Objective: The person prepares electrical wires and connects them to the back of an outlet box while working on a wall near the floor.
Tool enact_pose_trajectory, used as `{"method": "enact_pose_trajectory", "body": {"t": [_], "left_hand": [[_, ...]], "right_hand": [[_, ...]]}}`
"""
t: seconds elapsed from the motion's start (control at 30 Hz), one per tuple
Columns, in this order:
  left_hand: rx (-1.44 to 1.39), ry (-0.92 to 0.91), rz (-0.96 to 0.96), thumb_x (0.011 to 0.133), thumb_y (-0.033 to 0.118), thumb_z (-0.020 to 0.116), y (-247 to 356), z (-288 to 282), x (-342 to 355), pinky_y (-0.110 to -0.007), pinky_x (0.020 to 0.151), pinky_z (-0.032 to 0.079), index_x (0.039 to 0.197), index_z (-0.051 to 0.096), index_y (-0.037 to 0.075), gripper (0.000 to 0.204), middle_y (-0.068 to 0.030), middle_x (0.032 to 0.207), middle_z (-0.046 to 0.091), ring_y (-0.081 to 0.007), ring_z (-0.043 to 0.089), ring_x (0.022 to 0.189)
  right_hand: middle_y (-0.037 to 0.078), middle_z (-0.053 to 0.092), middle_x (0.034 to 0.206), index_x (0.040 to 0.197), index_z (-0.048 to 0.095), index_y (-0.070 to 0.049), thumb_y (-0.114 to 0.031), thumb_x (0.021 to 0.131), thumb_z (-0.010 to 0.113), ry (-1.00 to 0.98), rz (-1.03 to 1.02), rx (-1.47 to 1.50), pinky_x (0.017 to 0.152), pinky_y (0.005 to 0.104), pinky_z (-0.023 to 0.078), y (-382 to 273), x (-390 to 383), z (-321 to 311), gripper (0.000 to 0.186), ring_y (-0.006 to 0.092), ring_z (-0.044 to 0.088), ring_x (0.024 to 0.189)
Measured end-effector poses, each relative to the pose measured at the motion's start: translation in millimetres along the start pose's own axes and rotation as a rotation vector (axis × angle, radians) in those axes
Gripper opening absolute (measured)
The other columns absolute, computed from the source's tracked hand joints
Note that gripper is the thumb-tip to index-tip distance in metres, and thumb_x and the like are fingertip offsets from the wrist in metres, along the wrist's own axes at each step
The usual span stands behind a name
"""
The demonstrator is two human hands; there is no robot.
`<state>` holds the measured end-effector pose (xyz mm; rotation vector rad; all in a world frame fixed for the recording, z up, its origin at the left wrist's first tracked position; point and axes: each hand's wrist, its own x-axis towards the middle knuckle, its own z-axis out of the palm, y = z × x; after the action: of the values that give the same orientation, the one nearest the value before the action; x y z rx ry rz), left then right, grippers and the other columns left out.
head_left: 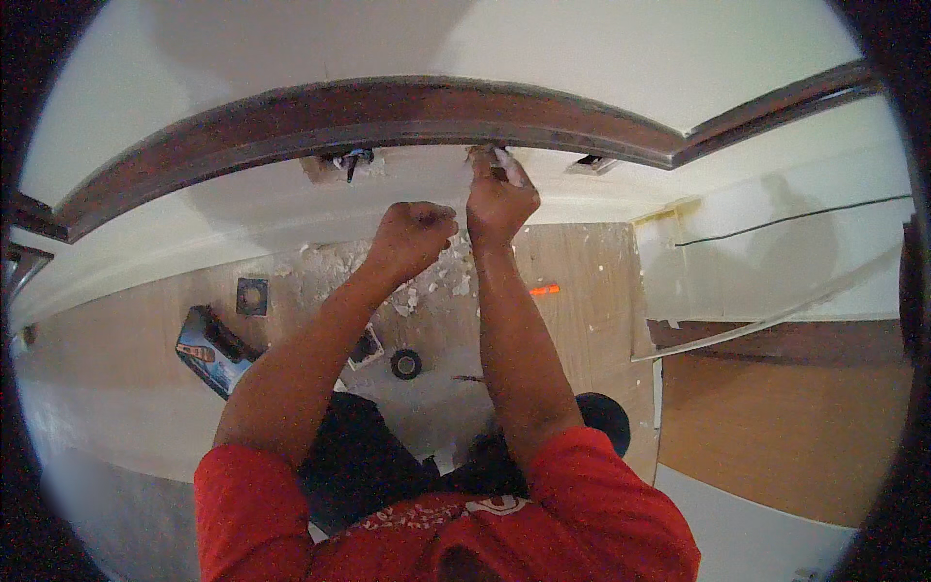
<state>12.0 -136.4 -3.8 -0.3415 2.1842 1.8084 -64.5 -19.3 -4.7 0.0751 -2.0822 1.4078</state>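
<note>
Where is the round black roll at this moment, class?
In the head view, the round black roll lies on the floor between the person's forearms, just right of a white-edged dark piece.

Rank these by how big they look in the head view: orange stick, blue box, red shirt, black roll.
1. Red shirt
2. Blue box
3. Black roll
4. Orange stick, slimmer than the roll

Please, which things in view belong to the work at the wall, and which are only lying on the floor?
Probably in the work:
- right hand, up at the wall
- left hand, raised close beside it
- wires at the wall, further left

Seemingly just lying about, untouched:
- black roll
- orange stick-like thing
- blue box
- pale debris
</note>
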Motion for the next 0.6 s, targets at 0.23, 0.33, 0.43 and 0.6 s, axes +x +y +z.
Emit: {"method": "enact_pose_trajectory", "body": {"t": [0.23, 0.33, 0.43, 0.6], "left_hand": [[-0.133, 0.087, -0.107, 0.087, 0.031, 0.064, 9, 4, -26, -0.029, 0.062, 0.053, 0.087, 0.069, -0.001, 0.033, -0.0062, 0.078, 0.069, -0.0133, 0.064, 0.067], [-0.226, 0.133, -0.102, 0.088, 0.033, 0.065, 9, 5, -33, -0.027, 0.061, 0.052, 0.090, 0.070, 0.000, 0.034, -0.0055, 0.081, 0.069, -0.0126, 0.064, 0.068], [-0.302, 0.189, -0.106, 0.088, 0.035, 0.067, 15, 10, -32, -0.028, 0.061, 0.052, 0.091, 0.070, -0.001, 0.036, -0.0048, 0.082, 0.069, -0.0122, 0.063, 0.070], [-0.162, 0.194, -0.086, 0.086, 0.041, 0.069, -11, 20, -17, -0.029, 0.060, 0.051, 0.087, 0.070, -0.001, 0.042, -0.0055, 0.077, 0.067, -0.0129, 0.062, 0.069]], "right_hand": [[0.005, 0.062, 0.057, 0.068, 0.067, 0.003, -0.011, 0.078, 0.070, -0.002, 0.176, 0.062, 0.054, 0.0280, 0.044, 6, 1, 8, 0.017, 0.0115, 0.055, 0.054], [0.006, 0.062, 0.057, 0.067, 0.066, 0.003, -0.011, 0.079, 0.068, -0.018, 0.099, 0.010, 0.053, 0.0283, 0.044, 20, 3, 8, 0.018, 0.0124, 0.055, 0.051], [0.007, 0.063, 0.057, 0.065, 0.064, 0.003, -0.011, 0.079, 0.068, -0.054, 0.071, 0.039, 0.053, 0.0293, 0.046, 17, 3, 7, 0.020, 0.0132, 0.056, 0.051], [0.011, 0.064, 0.058, 0.063, 0.064, 0.002, -0.017, 0.079, 0.072, -0.118, -0.234, -0.077, 0.054, 0.0349, 0.047, 13, 19, 1, 0.026, 0.0202, 0.059, 0.050]]}}
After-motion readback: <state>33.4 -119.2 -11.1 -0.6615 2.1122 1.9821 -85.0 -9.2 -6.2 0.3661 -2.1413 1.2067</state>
